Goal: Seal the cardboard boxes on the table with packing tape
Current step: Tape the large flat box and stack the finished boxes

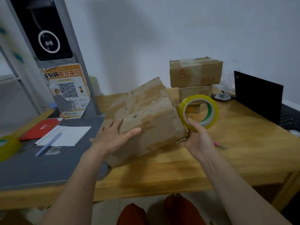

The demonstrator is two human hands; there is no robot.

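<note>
orange poster (68, 88): "取件指引", qr code

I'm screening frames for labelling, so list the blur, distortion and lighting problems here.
Head view: dim, flat indoor light; soft shadow on the white wall; wide-angle bending tilts the grey kiosk post; motion blur smears the yellow tape roll at the left edge; the worn brown cardboard box looks soft.

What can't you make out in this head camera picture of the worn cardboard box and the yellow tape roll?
- Worn brown cardboard box: underside and far side hidden by the box itself.
- Yellow packing tape roll: loose end not visible; right hand covers its lower edge.
- Second yellow tape roll: cut off by the left edge, blurred.
- Lower stacked box: partly behind the held roll.
</note>
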